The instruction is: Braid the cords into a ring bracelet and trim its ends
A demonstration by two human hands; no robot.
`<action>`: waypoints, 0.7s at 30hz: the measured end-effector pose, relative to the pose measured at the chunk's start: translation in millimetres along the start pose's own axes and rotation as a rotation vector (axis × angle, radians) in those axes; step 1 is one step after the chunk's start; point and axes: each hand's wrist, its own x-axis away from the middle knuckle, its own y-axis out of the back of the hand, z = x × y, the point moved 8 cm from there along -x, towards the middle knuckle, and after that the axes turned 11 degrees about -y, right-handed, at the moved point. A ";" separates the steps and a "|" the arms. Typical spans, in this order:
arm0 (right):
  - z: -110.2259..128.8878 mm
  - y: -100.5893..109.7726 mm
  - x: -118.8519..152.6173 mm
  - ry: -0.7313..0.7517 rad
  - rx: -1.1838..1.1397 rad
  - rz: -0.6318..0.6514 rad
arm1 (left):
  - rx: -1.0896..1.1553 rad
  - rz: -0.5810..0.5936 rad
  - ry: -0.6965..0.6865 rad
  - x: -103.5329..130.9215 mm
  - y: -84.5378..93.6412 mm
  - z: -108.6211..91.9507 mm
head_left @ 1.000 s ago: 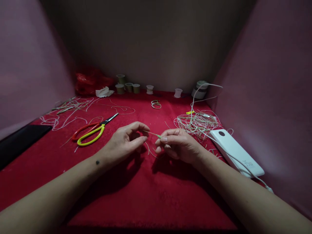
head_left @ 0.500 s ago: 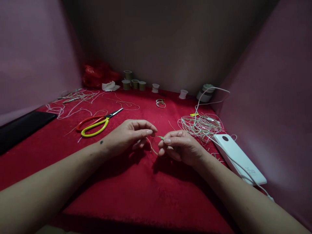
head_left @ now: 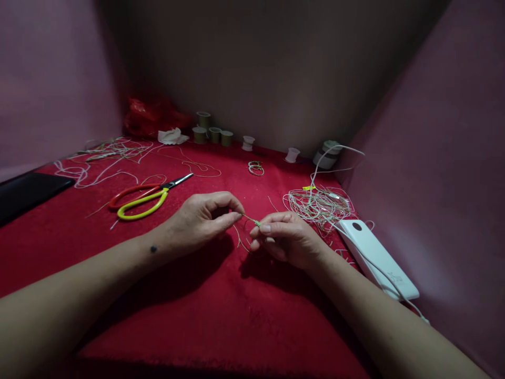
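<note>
Between my two hands runs a thin tan cord [head_left: 248,217] with a small green knotted part [head_left: 258,223] near its right end. My left hand [head_left: 209,215] pinches the cord between thumb and forefinger. My right hand [head_left: 286,235] holds the green knotted part between thumb and forefinger, its other fingers curled beneath. Loose cord ends [head_left: 238,237] hang below, partly hidden by the right fingers. To the left of my left hand lie scissors [head_left: 144,202] with one red and one yellow handle. Two small braided rings [head_left: 256,168] rest farther back.
A red cloth [head_left: 189,321] covers the table. At right are a tangle of cords [head_left: 319,205] and a white power bank [head_left: 381,260] with a cable. More cords [head_left: 106,158] and a black flat object [head_left: 35,195] lie left. Several thread spools [head_left: 200,135] and a red plastic bag [head_left: 152,118] stand behind.
My left hand has closed its finger and thumb on the cord, which now looks straighter between the hands. The whole view has shifted slightly, moving things left in the picture.
</note>
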 end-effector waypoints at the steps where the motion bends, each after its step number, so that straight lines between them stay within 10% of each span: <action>1: -0.1 -0.3 -0.3 0.002 0.001 -0.001 | -0.013 -0.005 -0.008 0.7 0.6 -0.1; 14: 7.1 15.1 2.4 0.086 -0.242 -0.213 | 0.204 -0.330 0.325 7.6 18.6 25.3; 21: 8.4 22.5 3.7 0.115 -0.293 -0.336 | 0.349 -0.003 0.355 9.8 -26.1 12.1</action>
